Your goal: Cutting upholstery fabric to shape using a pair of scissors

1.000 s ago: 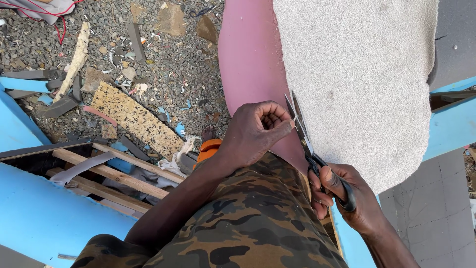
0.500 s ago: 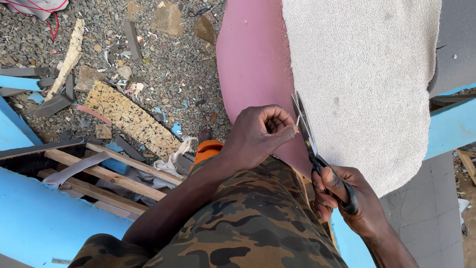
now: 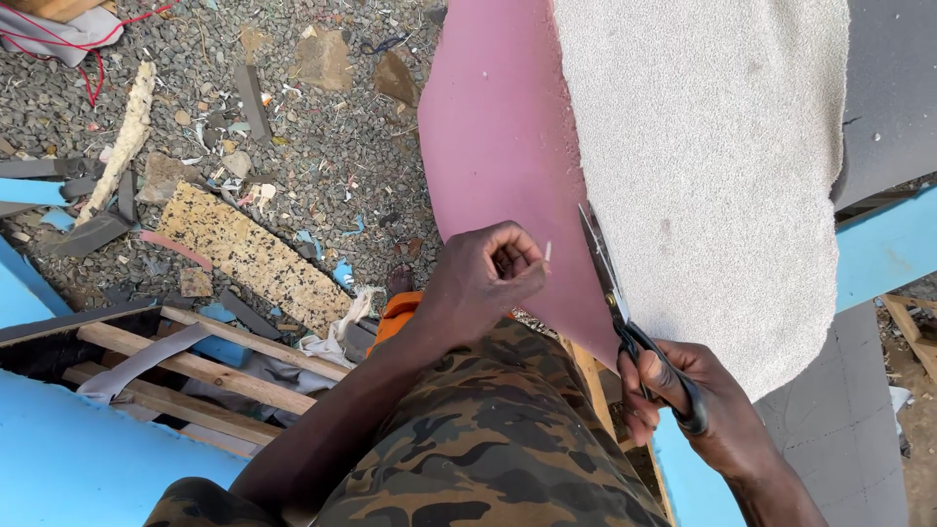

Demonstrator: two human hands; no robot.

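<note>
Steadily now: your right hand (image 3: 708, 410) grips the scissors (image 3: 625, 312); keep your left hand (image 3: 478, 283), pinching the pink foam (image 3: 498, 146), taut beside the blades.

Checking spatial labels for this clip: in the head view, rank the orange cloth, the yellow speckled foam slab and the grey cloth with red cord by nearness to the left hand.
1. Orange cloth, just below-left of the left hand.
2. Yellow speckled foam slab, farther left on the gravel.
3. Grey cloth with red cord, top-left corner.

Left hand (image 3: 483, 283) fisted, right hand (image 3: 698, 410) clenched
</note>
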